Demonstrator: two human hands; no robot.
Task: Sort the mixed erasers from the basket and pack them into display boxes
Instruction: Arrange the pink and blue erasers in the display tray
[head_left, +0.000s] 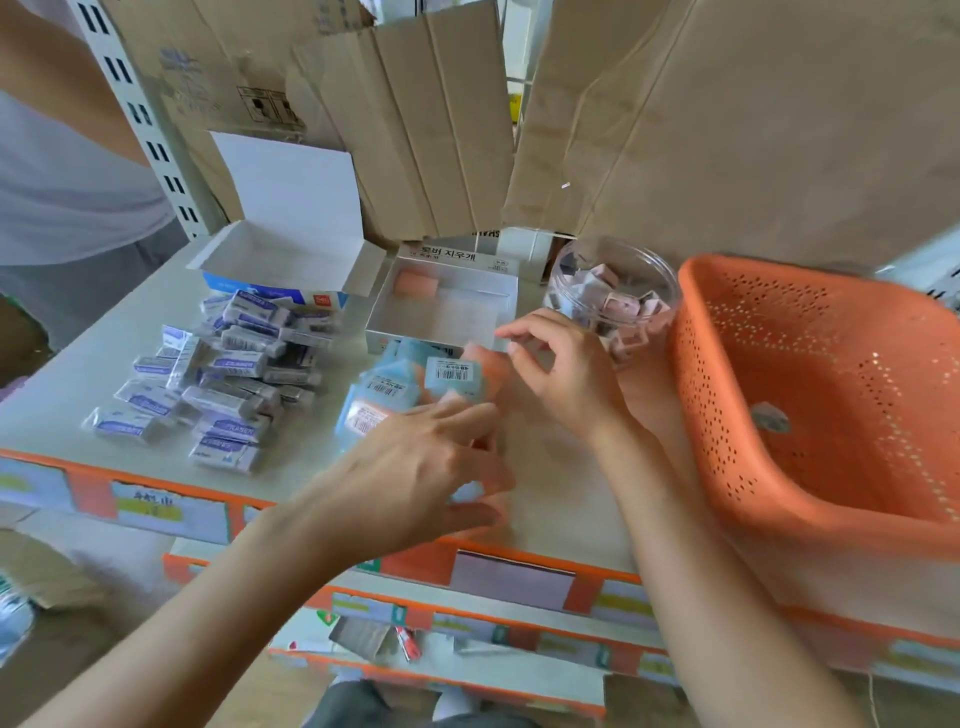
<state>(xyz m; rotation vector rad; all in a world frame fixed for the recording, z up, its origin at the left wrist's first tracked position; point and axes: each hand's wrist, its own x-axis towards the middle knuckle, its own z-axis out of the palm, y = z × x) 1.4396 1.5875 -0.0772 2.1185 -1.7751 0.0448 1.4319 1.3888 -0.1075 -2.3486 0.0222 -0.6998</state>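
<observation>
The left hand (415, 467) lies palm down near the counter's (561, 499) front edge. Its fingers and thumb bracket a blurred blue-and-orange eraser (470, 496), but I cannot tell if it truly grips it. The right hand (563, 379) has its fingers curled just beside an upright eraser with a barcode (453, 372); contact is unclear. Between and beyond the hands sits a pile of blue-sleeved orange erasers (376, 397). Just behind it, a white display box (467, 317) holds one orange eraser (415, 285) in its far left corner. A heap of white-and-purple erasers (223, 374) lies to the left, before an open box (291, 260). An orange basket (810, 483) fills the right edge, with a clear jar (613, 291) behind it.
</observation>
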